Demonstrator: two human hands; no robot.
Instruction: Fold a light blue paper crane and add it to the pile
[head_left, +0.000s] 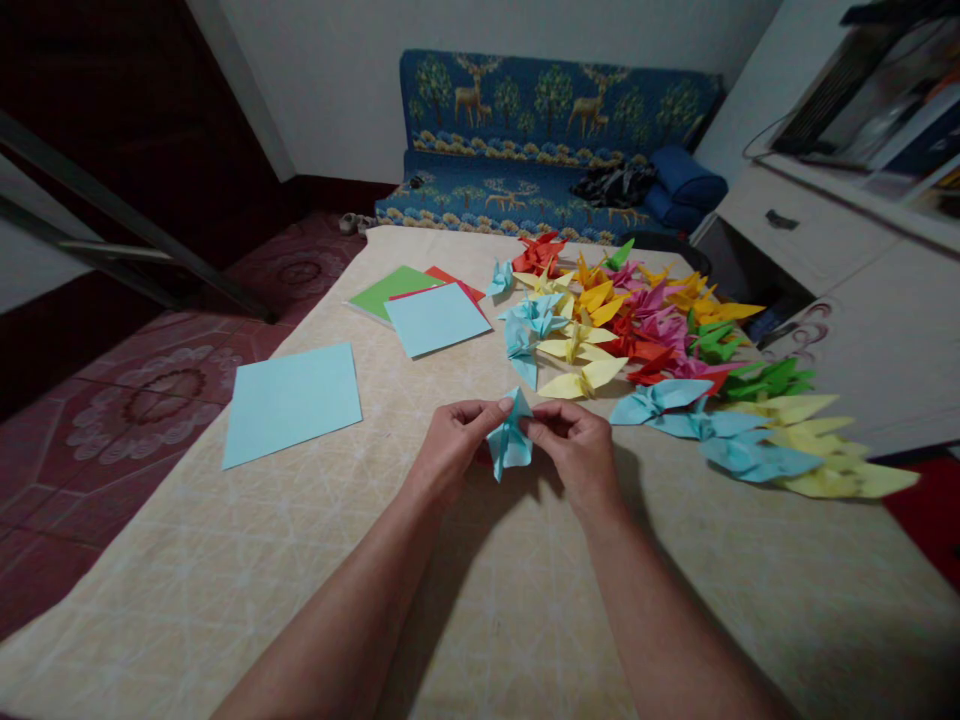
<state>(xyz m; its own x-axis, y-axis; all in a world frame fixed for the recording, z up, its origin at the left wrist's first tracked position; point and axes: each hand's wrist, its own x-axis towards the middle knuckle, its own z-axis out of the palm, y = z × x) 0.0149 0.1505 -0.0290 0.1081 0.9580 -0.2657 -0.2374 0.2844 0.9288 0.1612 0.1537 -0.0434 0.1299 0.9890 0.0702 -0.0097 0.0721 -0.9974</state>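
Observation:
Between my two hands is a partly folded light blue origami paper point(513, 440), held above the table near its middle. My left hand point(459, 440) pinches its left edge, thumb on top. On the other edge, my right hand point(576, 440) grips the paper between thumb and curled fingers. A small red patch shows beneath the left fingers, too hidden to name. Just beyond the hands lie a yellow paper crane point(585, 378) and a light blue paper crane point(521, 350). To the left, a light blue square sheet point(294, 405) lies flat.
Several coloured paper cranes point(649, 345) spread over the right side of the cloth-covered table point(300, 560). Another blue sheet point(439, 320) overlaps red and green sheets point(394, 290). A blue patterned sofa point(517, 170) stands behind, and a white cabinet point(847, 280) stands at the right.

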